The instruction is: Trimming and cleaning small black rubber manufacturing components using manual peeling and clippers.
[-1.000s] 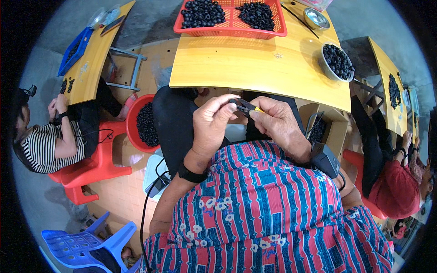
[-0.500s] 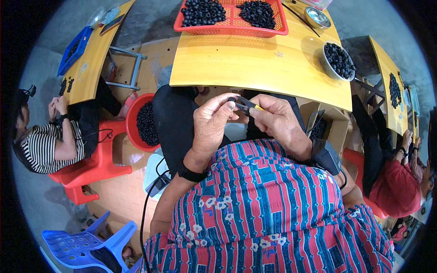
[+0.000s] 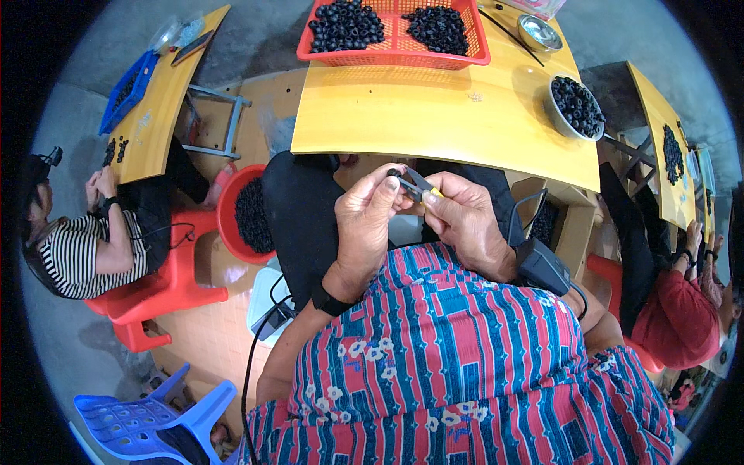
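Over my lap, just off the near edge of the yellow table [image 3: 418, 116], both hands meet. My left hand [image 3: 363, 217] pinches a small black ring-like piece [image 3: 394, 173] between thumb and fingers. Closed around a small pair of pliers or snips [image 3: 413, 187] with a bit of yellow on the handle is my right hand [image 3: 469, 217]. The tool's dark jaws reach to the black piece; whether they grip it is too small to tell. My right fingers hide most of the handle.
A red basket [image 3: 393, 57] of black pieces stands on the table, with a bowl [image 3: 558, 124] of them at right and a metal bowl [image 3: 540, 34] behind. Left of my knee sits a red tub [image 3: 226, 213]. People work at side tables; a blue chair [image 3: 128, 422] is lower left.
Both hands have shifted slightly down in the picture. The tool tilts more steeply, its jaws still at the black piece, and my right hand has turned a little.
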Available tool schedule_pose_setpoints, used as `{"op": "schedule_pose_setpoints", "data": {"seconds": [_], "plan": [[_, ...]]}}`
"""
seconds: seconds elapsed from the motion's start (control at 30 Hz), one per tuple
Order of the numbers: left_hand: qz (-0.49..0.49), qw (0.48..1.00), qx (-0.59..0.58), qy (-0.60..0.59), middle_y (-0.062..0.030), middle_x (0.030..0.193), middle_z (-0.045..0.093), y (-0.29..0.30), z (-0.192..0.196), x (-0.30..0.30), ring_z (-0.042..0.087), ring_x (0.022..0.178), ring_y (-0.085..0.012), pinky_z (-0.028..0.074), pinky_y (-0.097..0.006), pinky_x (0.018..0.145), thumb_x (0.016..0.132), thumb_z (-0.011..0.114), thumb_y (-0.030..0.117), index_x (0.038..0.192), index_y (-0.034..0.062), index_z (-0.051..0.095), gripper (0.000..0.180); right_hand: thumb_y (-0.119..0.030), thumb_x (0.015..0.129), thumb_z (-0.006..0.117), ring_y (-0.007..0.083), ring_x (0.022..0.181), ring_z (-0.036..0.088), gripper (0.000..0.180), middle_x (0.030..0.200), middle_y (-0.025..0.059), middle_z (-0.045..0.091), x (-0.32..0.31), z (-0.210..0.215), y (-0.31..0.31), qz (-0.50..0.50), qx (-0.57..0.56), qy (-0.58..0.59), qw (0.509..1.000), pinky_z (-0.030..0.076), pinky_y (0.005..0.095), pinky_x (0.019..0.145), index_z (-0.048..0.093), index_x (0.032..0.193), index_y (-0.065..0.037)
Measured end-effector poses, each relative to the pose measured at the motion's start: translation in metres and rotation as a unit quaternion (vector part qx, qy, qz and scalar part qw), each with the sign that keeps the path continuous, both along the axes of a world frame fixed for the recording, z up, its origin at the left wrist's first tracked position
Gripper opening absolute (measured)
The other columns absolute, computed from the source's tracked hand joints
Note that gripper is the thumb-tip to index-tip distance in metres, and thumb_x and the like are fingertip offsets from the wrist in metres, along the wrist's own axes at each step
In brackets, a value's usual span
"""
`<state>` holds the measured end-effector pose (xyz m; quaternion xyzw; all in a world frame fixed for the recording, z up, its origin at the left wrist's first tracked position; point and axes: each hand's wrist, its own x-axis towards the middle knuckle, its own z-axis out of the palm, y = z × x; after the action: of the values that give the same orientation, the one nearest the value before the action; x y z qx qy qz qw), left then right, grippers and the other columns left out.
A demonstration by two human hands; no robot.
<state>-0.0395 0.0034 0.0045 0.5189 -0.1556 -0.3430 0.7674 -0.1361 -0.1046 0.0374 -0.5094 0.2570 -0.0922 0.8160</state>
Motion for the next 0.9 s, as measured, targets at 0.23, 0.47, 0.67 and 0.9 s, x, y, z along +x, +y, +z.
{"op": "schedule_pose_setpoints", "data": {"seconds": [0.23,0.47,0.67,0.9], "plan": [[0.003,0.993,-0.091,0.071,-0.0061,0.091,0.058,-0.003,0.000,-0.006,0.054,0.079,-0.0099,0.048,-0.025,0.074,0.094,0.050,0.015,0.112,-0.0052,0.054,0.027,-0.009,0.091,0.048,0.0035,0.049,0.033,0.013,0.058,-0.0037,0.043,-0.003,-0.004,0.008,-0.017,0.057,-0.053,0.997,0.023,0.0192,0.043,0.058,0.094,-0.001],[0.011,0.985,-0.141,0.100,-0.0055,0.088,0.059,-0.009,0.003,-0.011,0.053,0.078,-0.0082,0.047,-0.023,0.072,0.093,0.053,0.013,0.113,-0.0048,0.057,0.027,-0.014,0.093,0.048,0.0029,0.044,0.030,0.014,0.056,-0.0031,0.043,-0.006,-0.019,0.004,0.000,0.110,-0.115,0.987,0.021,0.0187,0.040,0.057,0.097,-0.003],[0.001,0.987,-0.124,0.104,-0.0041,0.087,0.058,-0.003,0.000,-0.005,0.052,0.077,-0.0091,0.047,-0.024,0.071,0.092,0.056,0.015,0.112,-0.0041,0.057,0.028,-0.015,0.093,0.048,0.0029,0.043,0.030,0.014,0.056,-0.0033,0.043,-0.004,-0.010,-0.009,0.058,0.121,-0.058,0.989,0.021,0.0181,0.039,0.056,0.096,-0.005],[0.004,0.988,-0.095,0.120,-0.0022,0.083,0.056,0.002,-0.001,0.001,0.052,0.074,-0.0092,0.047,-0.024,0.067,0.088,0.061,0.013,0.109,-0.0021,0.058,0.026,-0.008,0.091,0.051,0.0030,0.052,0.038,0.007,0.062,-0.0051,0.045,-0.009,0.012,-0.017,0.075,-0.032,0.003,0.997,0.028,0.0185,0.047,0.057,0.091,-0.004]]}}
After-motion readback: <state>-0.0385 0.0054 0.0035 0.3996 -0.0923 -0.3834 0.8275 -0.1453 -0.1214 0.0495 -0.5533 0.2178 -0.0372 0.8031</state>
